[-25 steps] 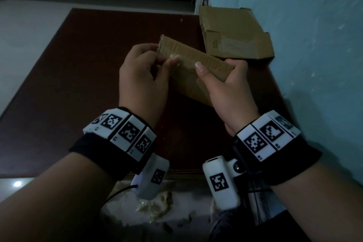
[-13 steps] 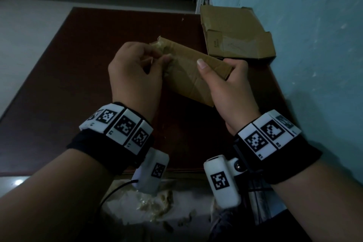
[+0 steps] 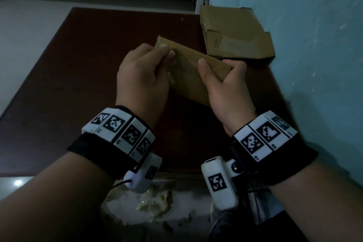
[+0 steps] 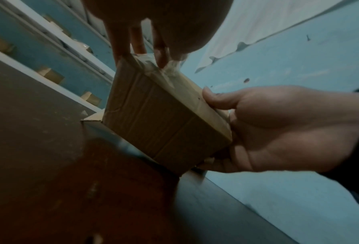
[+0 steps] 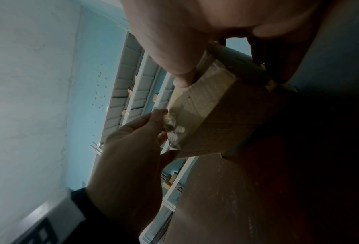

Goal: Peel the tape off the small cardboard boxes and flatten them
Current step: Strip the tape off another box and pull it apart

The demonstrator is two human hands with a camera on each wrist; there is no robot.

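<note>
Held in the air between both hands, above the desk (image 3: 59, 76): box (image 3: 188, 76). Right hand (image 3: 225, 88) gripping its right end, thumb on top, fingers curled behind. Left hand (image 3: 141, 76) pinching crumpled tape (image 5: 172, 125) at its left end. Beyond the right hand, against the wall, flattened cardboard (image 3: 233, 31).

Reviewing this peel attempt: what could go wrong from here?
1. The tape under the left hand looks crumpled and ragged; it may tear off in scraps instead of one strip.
2. The right hand grips only one end of the box, held above the table; a hard pull could twist it loose.
</note>
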